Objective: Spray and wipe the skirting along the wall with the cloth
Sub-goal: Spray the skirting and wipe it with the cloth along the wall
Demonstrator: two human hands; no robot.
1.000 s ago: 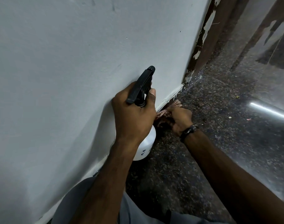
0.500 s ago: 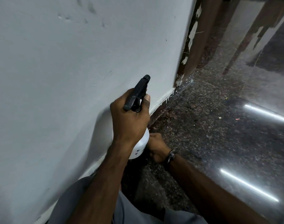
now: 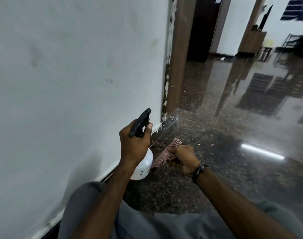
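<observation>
My left hand (image 3: pixel 134 145) grips the neck of a white spray bottle (image 3: pixel 144 165) with a black trigger head (image 3: pixel 140 122), held upright close to the white wall. My right hand (image 3: pixel 184 156) clutches a pink checked cloth (image 3: pixel 164 155) low on the floor, just right of the bottle. The cloth lies beside the dark skirting (image 3: pixel 166 124), which runs along the wall's foot and has white paint drips on its top edge. The skirting behind my left hand and bottle is hidden.
The white wall (image 3: pixel 69 75) fills the left. A brown door frame (image 3: pixel 179 54) with flaking paint ends the wall ahead. Polished dark speckled floor (image 3: pixel 233 126) stretches right, reflecting lights. My grey-trousered knees (image 3: pixel 147 221) are at the bottom. Blurred furniture stands far back right.
The view has tilted up, showing the doorway and room beyond. My right hand slid out from behind the bottle towards the right, and the cloth now shows. My left hand keeps the bottle.
</observation>
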